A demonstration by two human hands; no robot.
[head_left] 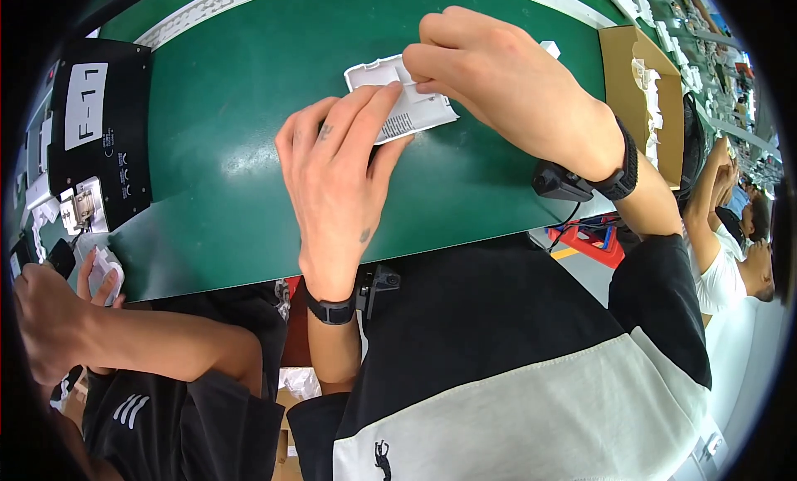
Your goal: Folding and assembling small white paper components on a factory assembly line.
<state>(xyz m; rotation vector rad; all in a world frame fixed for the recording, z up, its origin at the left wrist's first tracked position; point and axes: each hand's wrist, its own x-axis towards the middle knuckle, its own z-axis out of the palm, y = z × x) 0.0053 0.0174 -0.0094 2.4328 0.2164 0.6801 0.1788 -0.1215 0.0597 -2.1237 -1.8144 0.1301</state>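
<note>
A white plastic housing (430, 112), shallow like a tray, with raised edges and a slotted patch, is tilted above the green work surface. My left hand (332, 161) grips its near left side, fingers over the inner face and thumb along the lower edge. Over the far right part, my right hand (506, 70) is bent in a pinch, its fingertips at the inside of the housing. Whatever those fingertips may hold is hidden behind them. Both wrists wear black straps with small black devices.
The green table (224, 91) has a black machine (124, 124) at left and a cardboard box (614, 83) of white parts at right. A small white piece (550, 48) lies beyond my right hand. At lower left, a co-worker's hands hold a white part (108, 272).
</note>
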